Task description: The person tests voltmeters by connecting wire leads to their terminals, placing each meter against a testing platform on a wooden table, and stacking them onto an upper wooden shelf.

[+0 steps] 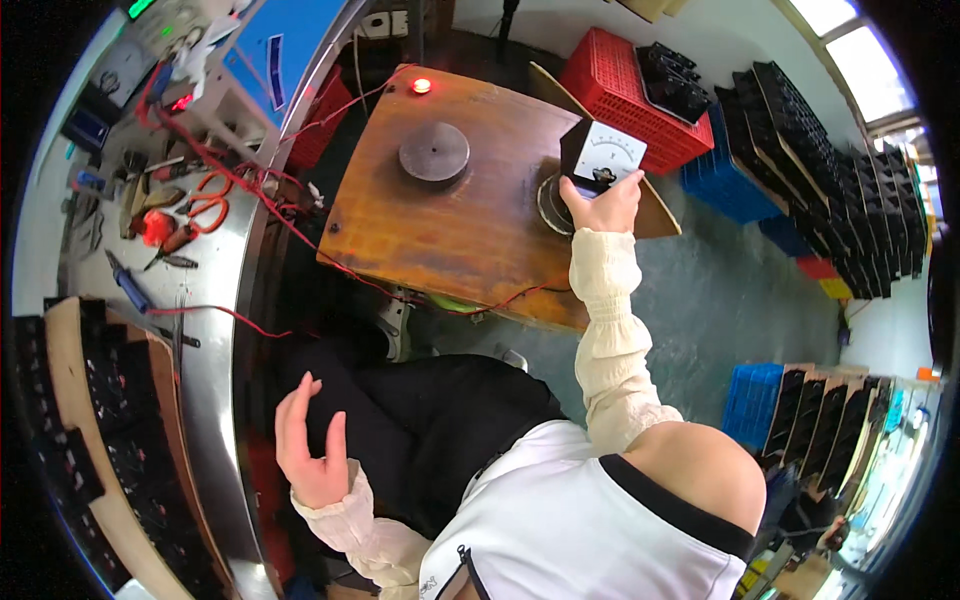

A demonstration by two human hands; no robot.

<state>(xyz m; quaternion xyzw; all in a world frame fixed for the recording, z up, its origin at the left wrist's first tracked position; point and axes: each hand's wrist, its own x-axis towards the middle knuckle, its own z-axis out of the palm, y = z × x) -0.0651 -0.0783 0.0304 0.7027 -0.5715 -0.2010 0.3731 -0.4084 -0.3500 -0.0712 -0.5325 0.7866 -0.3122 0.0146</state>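
Centrally, dark-cased dial meter (pixel 608 150) at the right end of the wooden tabletop (pixel 420 225), overlapping a round metal piece (pixel 549 207), contact unclear | right hand (pixel 606 207): grasping the meter's near edge | left hand (pixel 314 450): released, fingers parted, near the metal bench (pixel 214 345)

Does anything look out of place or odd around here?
Yes: red wires trail loosely from the metal bench to the wooden table, untidily strung across the gap. No spill shows, and the meter in the right hand looks intact.
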